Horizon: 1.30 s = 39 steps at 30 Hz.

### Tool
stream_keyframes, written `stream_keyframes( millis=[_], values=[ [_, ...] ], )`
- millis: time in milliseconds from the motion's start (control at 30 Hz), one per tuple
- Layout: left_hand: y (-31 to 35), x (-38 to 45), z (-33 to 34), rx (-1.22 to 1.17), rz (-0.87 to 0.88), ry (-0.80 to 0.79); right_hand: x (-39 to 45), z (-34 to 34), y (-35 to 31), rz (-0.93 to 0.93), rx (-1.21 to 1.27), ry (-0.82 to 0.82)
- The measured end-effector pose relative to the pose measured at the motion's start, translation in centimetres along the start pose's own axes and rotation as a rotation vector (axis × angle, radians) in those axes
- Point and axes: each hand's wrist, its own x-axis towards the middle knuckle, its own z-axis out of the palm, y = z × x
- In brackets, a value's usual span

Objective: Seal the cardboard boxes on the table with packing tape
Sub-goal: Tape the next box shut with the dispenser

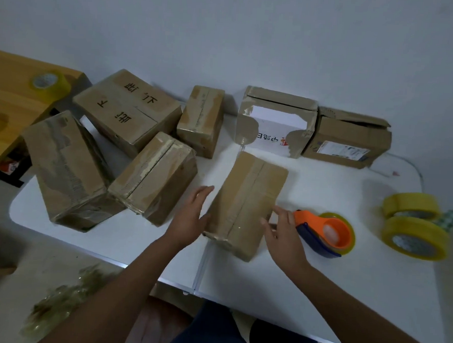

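We have a brown box [246,204] lying on the white worktop [319,283] right in front of us, its seam already covered by clear tape that runs off the far end as a loose strip. Our left hand [190,217] lies flat against the box's left side, fingers straight and together. Our right hand [282,231] touches the box's right edge with relaxed, slightly spread fingers and grips nothing.

Just beside the right hand sits the orange dispenser [325,233] with its tape roll. Further right lie two yellow rolls [415,225], one touching the other.

To the left, four taped boxes [126,144] crowd together. At the back by the wall stand a white-faced torn box [276,121] and a box with open flaps [349,139]. A wooden table [12,92] at far left carries two more rolls.
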Motion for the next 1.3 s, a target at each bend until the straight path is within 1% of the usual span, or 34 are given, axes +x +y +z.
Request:
stream_keyframes(
  millis=[33, 67, 100, 133, 200, 233, 300, 333, 400, 500, 567, 633, 733, 800, 900, 967, 1033, 1100, 1200, 1300],
  values=[
    [0.4, 0.3, -0.3, 0.112, 0.067, 0.084, -0.6, 0.2, -0.1, 0.022, 0.066, -0.032],
    [1.1, 0.5, -0.1, 0.188, 0.119, 0.116, -1.1, 0.5, -0.1, 0.037, 0.105, -0.080],
    [2.0, 0.7, 0.4, 0.233, 0.149, 0.082, -1.5, 0.7, 0.0, 0.037, 0.108, -0.112],
    [3.0, 0.7, 1.4, 0.267, 0.161, 0.005, -1.7, 0.8, 0.1, 0.036, 0.110, -0.106],
    [4.3, 0.6, 4.1, 0.408, 0.134, -0.172, -1.5, 0.5, 0.3, 0.041, 0.134, -0.011],
    [4.5, 0.6, 5.1, 0.508, 0.110, -0.233, -1.3, 0.2, 0.4, 0.050, 0.154, 0.045],
    [4.0, 0.5, 5.7, 0.668, 0.118, -0.266, -0.9, -0.9, 0.6, 0.049, 0.175, 0.144],
    [3.5, 0.5, 5.4, 0.703, 0.149, -0.268, -0.8, -1.4, 0.7, 0.029, 0.156, 0.182],
    [2.5, 0.6, 4.1, 0.744, 0.266, -0.336, -0.7, -2.2, 0.8, -0.018, 0.115, 0.221],
    [1.7, 1.4, 1.6, 0.889, 0.529, -0.487, -0.3, -2.6, 0.7, -0.075, 0.055, 0.217],
    [2.1, 2.0, 0.0, 0.880, 0.605, -0.490, 0.3, -2.8, 0.5, -0.117, -0.005, 0.192],
    [2.4, 2.4, -0.6, 0.809, 0.613, -0.431, 1.1, -3.0, 0.3, -0.111, -0.033, 0.127],
    [2.7, 1.7, 0.1, 0.703, 0.512, -0.379, 2.7, -3.4, -0.3, -0.049, -0.066, 0.031],
    [2.7, 1.1, 1.1, 0.666, 0.439, -0.346, 3.6, -3.5, -0.7, -0.035, -0.131, 0.009],
    [2.8, 0.1, 2.4, 0.582, 0.395, -0.265, 3.8, -3.8, -0.4, -0.007, -0.225, 0.002],
    [3.2, -0.8, 3.7, 0.520, 0.326, -0.281, 3.0, -3.9, 0.4, 0.024, -0.211, 0.013],
    [3.6, -1.7, 5.1, 0.488, 0.284, -0.329, 1.4, -3.7, 1.4, 0.021, -0.196, 0.073],
    [3.8, -2.2, 6.2, 0.536, 0.290, -0.353, -0.6, -3.1, 2.6, 0.021, -0.135, 0.108],
    [3.6, -2.0, 6.8, 0.685, 0.372, -0.377, -3.3, -2.2, 4.3, 0.060, -0.014, 0.054],
    [3.2, -0.8, 6.1, 0.735, 0.431, -0.408, -3.9, -2.6, 5.6, 0.094, 0.036, 0.077]
  ],
)
